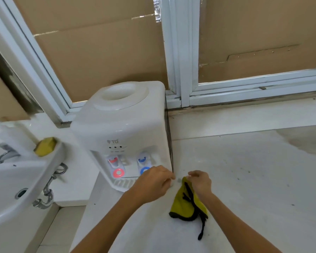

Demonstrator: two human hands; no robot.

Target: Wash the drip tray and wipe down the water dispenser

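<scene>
A white tabletop water dispenser (124, 125) stands on the floor below the window, with a red tap on the left and a blue tap on the right. Its white slotted drip tray (121, 184) sits at the base in front. My left hand (154, 180) reaches to the dispenser's lower right front corner, over the tray's right end, fingers curled; what it grips is hidden. My right hand (201, 182) holds a yellow cloth (187, 203) with black trim, which hangs down beside the dispenser's right side.
A white wash basin (13, 179) with a chrome tap and drain pipe stands at the left, with a yellow sponge (45, 147) on its rim. White window frames backed with cardboard (102, 57) rise behind. Pale floor tiles (254, 176) spread to the right.
</scene>
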